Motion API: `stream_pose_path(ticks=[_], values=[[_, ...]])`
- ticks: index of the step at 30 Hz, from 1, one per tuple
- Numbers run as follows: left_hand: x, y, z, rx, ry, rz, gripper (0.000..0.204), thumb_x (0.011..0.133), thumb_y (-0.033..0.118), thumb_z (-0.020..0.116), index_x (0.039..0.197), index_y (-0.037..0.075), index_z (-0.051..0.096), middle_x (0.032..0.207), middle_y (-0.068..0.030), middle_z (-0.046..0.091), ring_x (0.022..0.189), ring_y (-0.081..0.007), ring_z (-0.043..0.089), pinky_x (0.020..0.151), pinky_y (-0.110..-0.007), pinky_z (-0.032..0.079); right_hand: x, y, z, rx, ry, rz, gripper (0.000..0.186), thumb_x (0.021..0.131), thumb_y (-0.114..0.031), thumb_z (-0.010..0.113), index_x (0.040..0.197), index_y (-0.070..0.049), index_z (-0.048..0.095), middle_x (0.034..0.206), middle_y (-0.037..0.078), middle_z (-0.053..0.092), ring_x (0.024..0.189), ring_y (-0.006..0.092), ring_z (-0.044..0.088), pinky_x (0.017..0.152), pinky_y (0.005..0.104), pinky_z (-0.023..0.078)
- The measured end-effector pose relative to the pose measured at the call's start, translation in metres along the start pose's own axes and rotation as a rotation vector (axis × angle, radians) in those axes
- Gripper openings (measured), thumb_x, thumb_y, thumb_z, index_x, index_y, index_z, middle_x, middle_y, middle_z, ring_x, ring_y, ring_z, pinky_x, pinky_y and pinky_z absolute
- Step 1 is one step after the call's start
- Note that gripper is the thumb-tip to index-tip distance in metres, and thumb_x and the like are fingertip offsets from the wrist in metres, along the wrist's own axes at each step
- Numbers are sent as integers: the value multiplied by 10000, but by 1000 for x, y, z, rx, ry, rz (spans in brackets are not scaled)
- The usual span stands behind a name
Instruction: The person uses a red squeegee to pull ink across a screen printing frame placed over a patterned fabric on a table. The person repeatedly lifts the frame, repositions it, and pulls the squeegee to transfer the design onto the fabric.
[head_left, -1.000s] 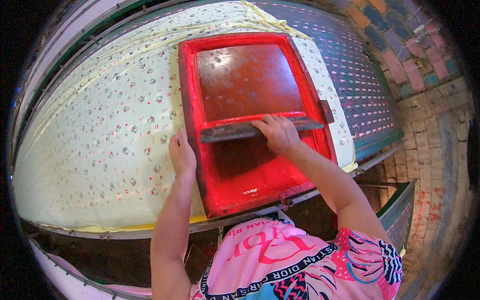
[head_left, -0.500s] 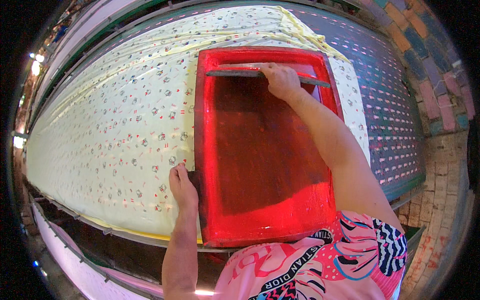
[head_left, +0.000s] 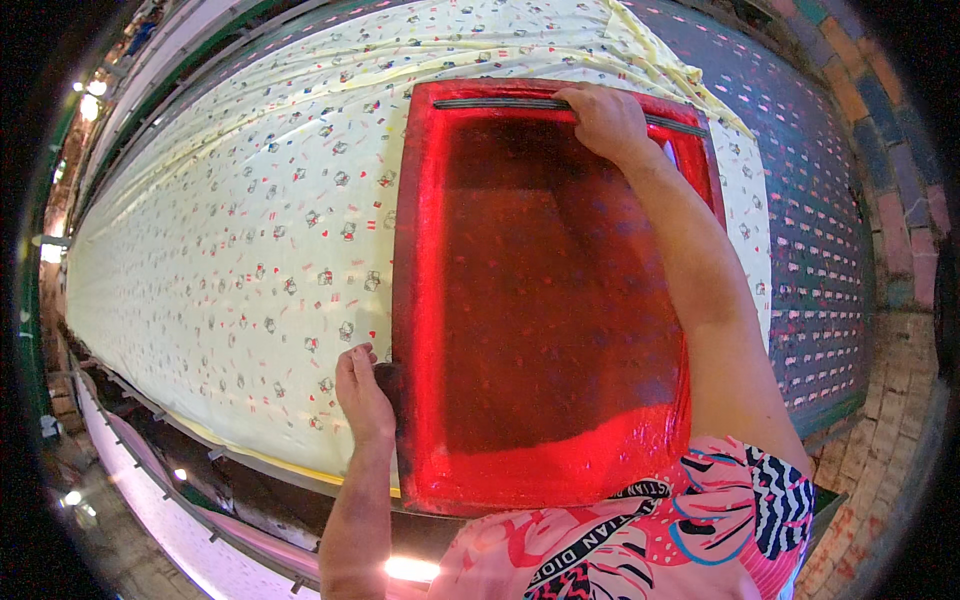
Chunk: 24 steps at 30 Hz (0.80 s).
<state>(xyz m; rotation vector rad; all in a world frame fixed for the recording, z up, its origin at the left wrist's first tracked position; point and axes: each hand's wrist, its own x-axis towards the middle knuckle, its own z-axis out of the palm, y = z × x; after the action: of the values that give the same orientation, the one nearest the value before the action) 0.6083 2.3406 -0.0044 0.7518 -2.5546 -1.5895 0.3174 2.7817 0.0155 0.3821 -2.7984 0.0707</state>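
A silk-screen printing frame (head_left: 407,250) with bright red borders lies over pale yellow fabric (head_left: 215,260) printed with small figures and red marks. Its mesh (head_left: 550,300) looks dark brownish red, with a brighter red wet band nearest me. At the far end of the frame, my right hand (head_left: 608,125) is closed round a long, thin squeegee (head_left: 490,103), which lies crosswise along the far border. My left hand (head_left: 362,395) is closed at the frame's left side, gripping a dark handle (head_left: 389,380) that sticks out there; my palm hides part of it.
The fabric covers a long table, with wrinkled folds at the far side. To the right, a dark table surface (head_left: 815,250) carries rows of pale marks. Beyond it runs a brick floor (head_left: 890,370). Another long table (head_left: 160,510) stands at the lower left.
My right hand has pushed the squeegee farther away, up to the frame's far border. My left hand stays at the handle. The whole view has shifted slightly.
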Motion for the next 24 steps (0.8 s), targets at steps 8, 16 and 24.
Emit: stream_pose_path(ticks=[8, 16, 24], values=[[-2, 7, 0, 16, 3, 25, 510, 1189, 394, 468, 1219, -67, 682, 1137, -165, 693, 1101, -258, 648, 1049, -403, 493, 18, 13, -29, -19, -319, -22, 370, 875, -151, 667, 1222, -144, 795, 1148, 168, 810, 1114, 405, 771, 962, 551, 620], [6, 0, 0, -37, -44, 51, 578, 1185, 449, 468, 1256, -78, 695, 1177, -176, 717, 1130, -266, 660, 1061, -410, 493, -78, -45, -76, 123, -204, -88, 280, 849, -134, 663, 1087, -151, 810, 1079, 177, 808, 1070, 415, 766, 951, 559, 606], [16, -17, 0, -87, -94, 210, 637, 1159, 500, 486, 1225, -87, 724, 1220, -224, 744, 1149, -331, 679, 1058, -439, 494, -213, -136, -128, 87, -444, 0, 178, 869, -196, 696, 1003, -160, 807, 1015, 135, 815, 1008, 372, 794, 882, 543, 632]])
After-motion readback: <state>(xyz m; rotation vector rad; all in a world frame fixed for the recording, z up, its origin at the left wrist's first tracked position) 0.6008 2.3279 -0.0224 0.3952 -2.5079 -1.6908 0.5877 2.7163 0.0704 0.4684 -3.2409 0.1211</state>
